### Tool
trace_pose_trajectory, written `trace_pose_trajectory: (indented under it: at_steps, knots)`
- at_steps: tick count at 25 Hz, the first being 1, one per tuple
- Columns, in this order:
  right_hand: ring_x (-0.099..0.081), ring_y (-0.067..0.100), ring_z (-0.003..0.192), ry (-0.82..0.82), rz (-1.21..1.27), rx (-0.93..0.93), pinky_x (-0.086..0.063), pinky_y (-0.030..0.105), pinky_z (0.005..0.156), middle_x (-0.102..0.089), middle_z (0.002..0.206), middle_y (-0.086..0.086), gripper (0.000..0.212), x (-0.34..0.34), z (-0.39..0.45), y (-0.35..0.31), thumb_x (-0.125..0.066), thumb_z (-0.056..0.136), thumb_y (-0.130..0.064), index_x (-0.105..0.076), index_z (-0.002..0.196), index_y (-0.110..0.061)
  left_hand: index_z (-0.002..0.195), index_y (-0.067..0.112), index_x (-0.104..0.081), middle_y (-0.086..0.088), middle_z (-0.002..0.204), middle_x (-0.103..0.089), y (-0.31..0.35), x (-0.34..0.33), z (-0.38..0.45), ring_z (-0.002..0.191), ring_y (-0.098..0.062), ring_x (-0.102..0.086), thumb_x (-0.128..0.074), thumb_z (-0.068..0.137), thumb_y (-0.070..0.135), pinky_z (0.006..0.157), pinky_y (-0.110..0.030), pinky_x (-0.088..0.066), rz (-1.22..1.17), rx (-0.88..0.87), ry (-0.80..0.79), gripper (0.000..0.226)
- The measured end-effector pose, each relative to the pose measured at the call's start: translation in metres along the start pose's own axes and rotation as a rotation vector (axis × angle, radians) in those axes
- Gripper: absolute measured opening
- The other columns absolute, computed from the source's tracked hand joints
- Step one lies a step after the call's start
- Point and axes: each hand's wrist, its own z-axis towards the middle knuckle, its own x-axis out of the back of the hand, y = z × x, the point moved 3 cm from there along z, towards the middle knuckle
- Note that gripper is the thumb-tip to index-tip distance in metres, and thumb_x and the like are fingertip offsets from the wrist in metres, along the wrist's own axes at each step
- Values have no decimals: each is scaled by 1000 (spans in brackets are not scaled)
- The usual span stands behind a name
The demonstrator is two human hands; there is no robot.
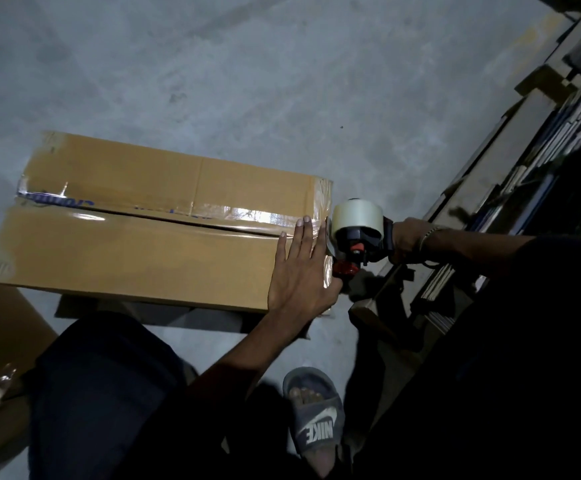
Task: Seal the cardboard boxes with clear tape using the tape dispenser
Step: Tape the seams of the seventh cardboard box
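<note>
Cardboard box (136,237) under flat left hand (299,271); right hand (407,242) grips tape dispenser (358,233); sandal (316,417) reads NIKE.

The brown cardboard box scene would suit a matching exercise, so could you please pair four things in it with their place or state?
Things:
1. left hand
2. right hand
3. roll of clear tape
4. grey slide sandal

Places or states:
A. on the concrete floor, on a foot
B. pressed flat on the brown cardboard box
C. mounted on the black and red tape dispenser
D. gripping the dispenser's handle

Pairs: 1-B, 2-D, 3-C, 4-A
</note>
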Motion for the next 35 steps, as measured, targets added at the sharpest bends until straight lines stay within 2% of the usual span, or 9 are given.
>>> trace_pose_trajectory:
  at_steps: [3,7,13,16,20,24,27,31,35]
  knots:
    - [-71,32,86,156,-8,-22,-50,30,64,-67,90,10,27,2,-8,-3,-77,79,-28,-67,100,-16,169,15,-7,-14,175,6,-2,-2,1,163,-27,5,-44,90,58,128,-56,-6,33,-17,-40,97]
    - [-72,36,92,254,18,-27,-52,33,66,-71,101,16,33,-4,-5,1,-76,79,-27,-69,107,-12,168,10,-8,-10,176,3,-2,-2,2,163,-28,6,-39,94,59,127,-60,-7,79,-48,-69,94]
    - [-70,45,92,451,3,1,-55,44,73,-70,98,27,20,4,6,8,-66,88,-15,-71,96,2,166,5,-16,-12,176,-1,4,-2,1,163,-25,3,-37,95,55,126,-62,-8,134,-74,-97,89]
    - [-69,46,94,406,26,5,-51,41,71,-69,102,28,26,-2,11,4,-71,87,-17,-70,105,1,166,4,-14,-13,176,-1,4,0,1,163,-24,2,-39,95,54,126,-63,-8,124,-66,-86,91]
    - [-70,38,96,182,70,39,-51,34,69,-71,106,19,47,-26,24,-1,-80,76,-27,-66,118,-10,167,5,-9,-12,176,-2,3,-1,4,163,-23,0,-43,95,51,127,-62,-7,89,-66,-56,92]
    - [-68,29,96,-42,60,58,-46,28,73,-67,99,11,33,-32,36,-7,-75,83,-21,-70,114,-9,167,6,-7,-12,176,0,4,-1,2,163,-22,2,-43,95,52,127,-62,-4,95,-49,-63,93]
    - [-69,32,92,33,72,45,-52,33,72,-64,90,11,34,-23,38,-2,-77,80,-21,-70,110,-8,167,6,-9,-11,176,-2,5,-1,3,163,-22,0,-43,94,52,127,-63,-5,80,-50,-45,92]
    - [-70,41,94,263,34,33,-51,35,69,-69,104,23,44,-17,39,4,-76,77,-27,-65,115,-9,167,7,-11,-9,176,-4,2,-2,3,163,-21,-1,-41,93,52,127,-62,-7,80,-52,-54,91]
    - [-69,45,90,373,20,43,-52,39,69,-67,99,25,41,-11,40,9,-76,78,-30,-68,111,-6,167,7,-14,-9,176,-7,7,0,1,163,-21,-3,-42,95,50,127,-63,-8,94,-48,-49,89]
